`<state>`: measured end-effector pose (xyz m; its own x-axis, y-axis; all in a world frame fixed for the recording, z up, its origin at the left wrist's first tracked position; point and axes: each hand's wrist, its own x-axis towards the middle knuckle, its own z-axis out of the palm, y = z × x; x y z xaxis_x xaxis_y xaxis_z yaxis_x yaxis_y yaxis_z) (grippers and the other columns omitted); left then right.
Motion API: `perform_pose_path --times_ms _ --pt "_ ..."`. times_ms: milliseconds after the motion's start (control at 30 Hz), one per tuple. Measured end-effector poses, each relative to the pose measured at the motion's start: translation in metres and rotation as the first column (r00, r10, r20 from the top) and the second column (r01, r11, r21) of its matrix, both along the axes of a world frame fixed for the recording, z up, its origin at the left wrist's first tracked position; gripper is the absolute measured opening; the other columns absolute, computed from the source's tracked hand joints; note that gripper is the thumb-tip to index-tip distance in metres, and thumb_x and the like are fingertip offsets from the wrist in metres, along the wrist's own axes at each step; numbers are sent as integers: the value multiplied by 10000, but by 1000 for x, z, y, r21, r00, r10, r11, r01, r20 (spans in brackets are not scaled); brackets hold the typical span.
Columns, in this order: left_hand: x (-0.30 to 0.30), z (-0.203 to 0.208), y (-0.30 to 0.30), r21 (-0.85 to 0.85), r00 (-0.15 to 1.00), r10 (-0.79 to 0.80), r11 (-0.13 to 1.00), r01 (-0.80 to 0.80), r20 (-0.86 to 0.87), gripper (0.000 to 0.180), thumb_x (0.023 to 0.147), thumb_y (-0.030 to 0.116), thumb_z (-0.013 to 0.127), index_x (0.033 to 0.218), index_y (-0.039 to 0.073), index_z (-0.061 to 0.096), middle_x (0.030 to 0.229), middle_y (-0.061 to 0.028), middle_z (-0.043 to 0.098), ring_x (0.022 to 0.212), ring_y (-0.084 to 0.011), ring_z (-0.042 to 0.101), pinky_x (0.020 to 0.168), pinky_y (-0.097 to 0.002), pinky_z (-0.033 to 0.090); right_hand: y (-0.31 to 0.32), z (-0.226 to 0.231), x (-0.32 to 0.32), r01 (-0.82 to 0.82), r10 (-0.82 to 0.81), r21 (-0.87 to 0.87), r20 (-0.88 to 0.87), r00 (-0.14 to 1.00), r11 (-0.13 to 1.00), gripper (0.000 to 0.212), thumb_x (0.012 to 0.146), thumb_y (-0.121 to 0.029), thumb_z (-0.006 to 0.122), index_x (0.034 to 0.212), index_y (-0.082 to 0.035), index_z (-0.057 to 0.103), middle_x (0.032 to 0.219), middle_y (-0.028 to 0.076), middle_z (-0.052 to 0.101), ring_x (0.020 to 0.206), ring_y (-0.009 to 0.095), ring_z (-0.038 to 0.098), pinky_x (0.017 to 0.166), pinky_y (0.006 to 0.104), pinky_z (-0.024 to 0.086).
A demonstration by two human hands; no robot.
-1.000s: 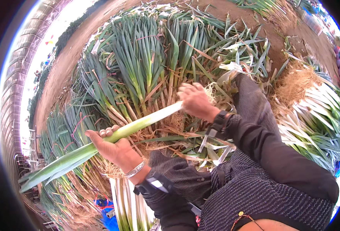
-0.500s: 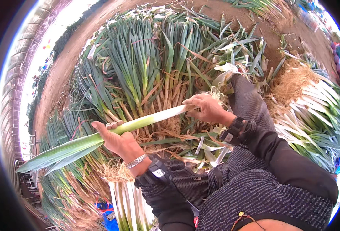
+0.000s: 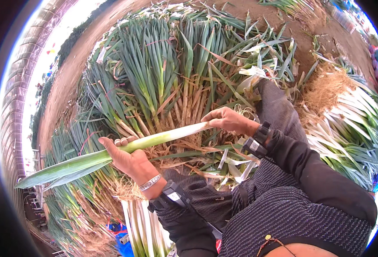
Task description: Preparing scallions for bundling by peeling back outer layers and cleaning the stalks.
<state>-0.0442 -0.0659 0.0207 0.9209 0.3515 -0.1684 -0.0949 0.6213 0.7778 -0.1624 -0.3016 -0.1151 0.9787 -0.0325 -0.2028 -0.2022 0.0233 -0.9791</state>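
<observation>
A long leek [image 3: 165, 135] lies slantwise across the front of me, its green leaves at the lower left and its white end at the right. My left hand [image 3: 131, 157] is wrapped round the green part of the stalk from below. At the white root end, my right hand [image 3: 229, 121] pinches the leek between thumb and fingers. Pale roots show beside that hand, partly behind it. Beneath the leek lie dry brown leaves and peeled scraps [image 3: 236, 165].
Bundles of unpeeled leeks [image 3: 150, 64] stand beyond my hands, with more leeks [image 3: 69, 150] at the left. Cleaned white leeks [image 3: 347, 124] are piled at the right. Another white bundle [image 3: 144, 222] sits by my left forearm. Loose leaves [image 3: 270, 51] cover the ground far right.
The leek and my left hand have shifted slightly left. My right hand has turned a little and slid slightly left along with the white end, still gripping it.
</observation>
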Motion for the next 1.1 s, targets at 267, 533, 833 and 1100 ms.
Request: perform_pose_path --times_ms 267,533,833,1100 --pt "-4 6 2 45 996 63 997 -61 -61 327 824 348 768 864 128 529 602 32 432 537 -95 447 555 -289 465 5 -2 2 -19 20 -42 26 999 999 231 878 -80 590 1066 15 683 926 23 686 814 71 586 757 229 466" --pt "0 0 13 35 998 47 998 -46 -33 320 817 342 778 860 138 536 601 29 443 533 -103 454 562 -296 474 7 1 3 -29 30 -38 4 1000 999 283 858 -36 521 1089 15 677 954 30 683 828 73 592 766 221 469" --pt "-3 -10 -6 -29 996 -33 999 31 -79 350 812 345 784 861 132 511 602 20 452 570 -123 484 595 -304 474 71 43 24 220 254 -803 415 874 554 760 756 -209 713 1430 -85 381 1286 178 506 1179 291 512 914 484 400" --pt "-13 -20 -20 -80 984 -120 991 110 -129 369 835 344 760 1023 101 555 704 26 468 591 -107 483 638 -322 481 87 35 58 382 187 -775 530 827 504 333 792 -148 654 1110 -76 586 770 50 638 672 225 652 697 364 492"
